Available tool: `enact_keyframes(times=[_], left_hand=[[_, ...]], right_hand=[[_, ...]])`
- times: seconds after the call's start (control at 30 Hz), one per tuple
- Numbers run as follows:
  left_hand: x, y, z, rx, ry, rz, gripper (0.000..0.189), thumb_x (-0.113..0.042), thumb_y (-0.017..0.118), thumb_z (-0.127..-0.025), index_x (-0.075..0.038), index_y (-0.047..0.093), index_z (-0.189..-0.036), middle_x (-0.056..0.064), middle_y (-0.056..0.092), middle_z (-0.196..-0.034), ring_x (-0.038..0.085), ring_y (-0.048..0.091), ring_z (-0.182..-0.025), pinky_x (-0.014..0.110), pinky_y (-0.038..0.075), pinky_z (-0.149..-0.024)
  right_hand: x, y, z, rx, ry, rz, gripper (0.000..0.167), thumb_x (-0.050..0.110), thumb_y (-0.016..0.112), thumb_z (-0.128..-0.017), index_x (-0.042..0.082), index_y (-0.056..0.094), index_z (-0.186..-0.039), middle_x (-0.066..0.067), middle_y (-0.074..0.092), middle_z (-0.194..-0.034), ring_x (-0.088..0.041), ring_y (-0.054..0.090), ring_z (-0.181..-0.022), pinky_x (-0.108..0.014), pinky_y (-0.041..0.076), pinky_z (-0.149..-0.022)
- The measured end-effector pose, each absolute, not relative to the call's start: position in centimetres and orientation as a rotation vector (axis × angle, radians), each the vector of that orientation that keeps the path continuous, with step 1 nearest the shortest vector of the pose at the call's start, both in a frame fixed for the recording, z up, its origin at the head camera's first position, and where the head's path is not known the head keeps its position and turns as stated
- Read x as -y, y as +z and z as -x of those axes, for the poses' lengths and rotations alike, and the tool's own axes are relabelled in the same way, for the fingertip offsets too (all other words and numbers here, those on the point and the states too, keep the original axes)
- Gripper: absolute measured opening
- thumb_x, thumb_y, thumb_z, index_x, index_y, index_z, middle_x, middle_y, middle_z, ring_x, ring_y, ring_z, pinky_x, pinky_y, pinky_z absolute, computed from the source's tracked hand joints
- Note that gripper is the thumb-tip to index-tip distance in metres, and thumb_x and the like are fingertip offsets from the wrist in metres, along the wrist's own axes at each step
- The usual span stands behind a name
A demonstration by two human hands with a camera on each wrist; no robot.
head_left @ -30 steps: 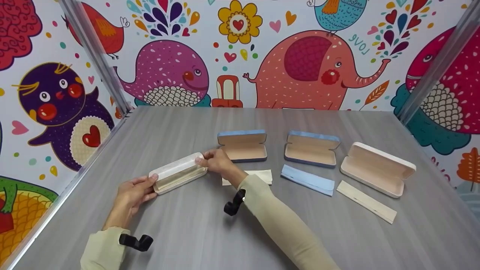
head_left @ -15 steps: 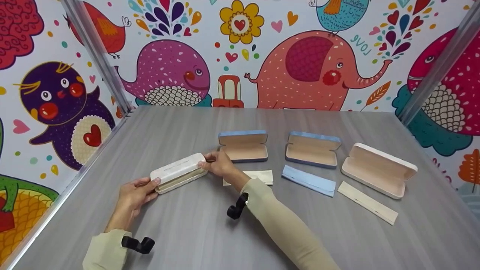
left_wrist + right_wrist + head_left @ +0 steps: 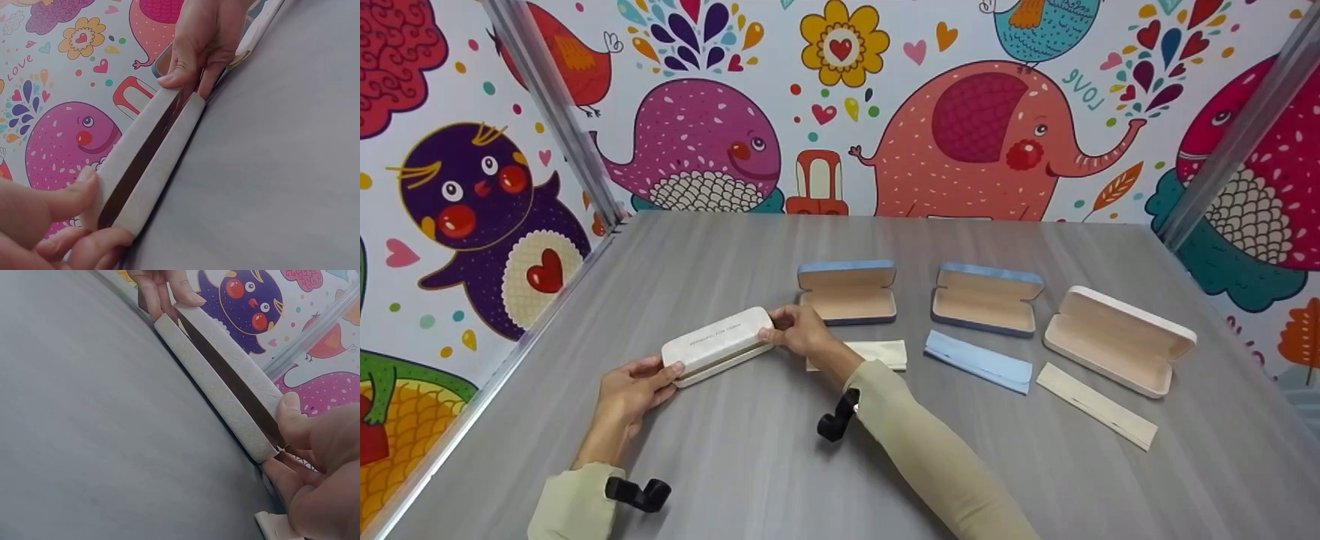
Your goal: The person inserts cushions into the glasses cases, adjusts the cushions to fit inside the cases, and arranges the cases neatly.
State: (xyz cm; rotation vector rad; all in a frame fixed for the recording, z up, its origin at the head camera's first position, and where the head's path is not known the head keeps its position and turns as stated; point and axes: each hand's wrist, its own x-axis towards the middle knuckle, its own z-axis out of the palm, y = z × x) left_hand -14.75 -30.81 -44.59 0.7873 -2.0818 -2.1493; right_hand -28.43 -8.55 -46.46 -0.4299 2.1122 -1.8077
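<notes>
A white glasses case [image 3: 716, 341] with small printing on its lid lies slantwise on the left half of the table, its lid lowered to a narrow gap. My left hand [image 3: 628, 391] pinches its near left end, thumb on the lid and fingers at the base. At the far end my right hand [image 3: 808, 331] grips it likewise. The left wrist view shows the dark slit between lid [image 3: 132, 143] and base [image 3: 163, 163]; the case's contents are hidden. Partly behind the right forearm lies a folded cream cloth [image 3: 883, 354].
Two blue glasses cases [image 3: 847, 274] stand open behind and right of the right hand. Farther right is an open white case [image 3: 1110, 360]. A blue cloth [image 3: 979, 362] and a second cream cloth [image 3: 1099, 406] lie before them. Patterned walls edge the grey table [image 3: 750, 465].
The lid of the white glasses case has swung down from wide open to a narrow gap, both thumbs moving with it. The other cases and cloths stay put.
</notes>
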Motion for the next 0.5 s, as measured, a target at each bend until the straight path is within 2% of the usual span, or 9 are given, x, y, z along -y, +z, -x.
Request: enact_keyframes(times=[0.5], left_hand=[[30.51,-44.92,14.55,2.033,-2.164,-0.782,0.072,0.001,0.077,-0.084,0.015,0.038,-0.142,-0.011,0.064,-0.083,-0.001,0.066,-0.075,0.018,0.059,-0.073]], right_hand=[[8.46,-46.74,28.46,-2.134,-1.791,0.424,0.033,-0.003,0.077,-0.083,-0.009,0.065,-0.113,-0.024,0.071,-0.114,-0.011,0.061,-0.09,-0.019,0.054,-0.077]])
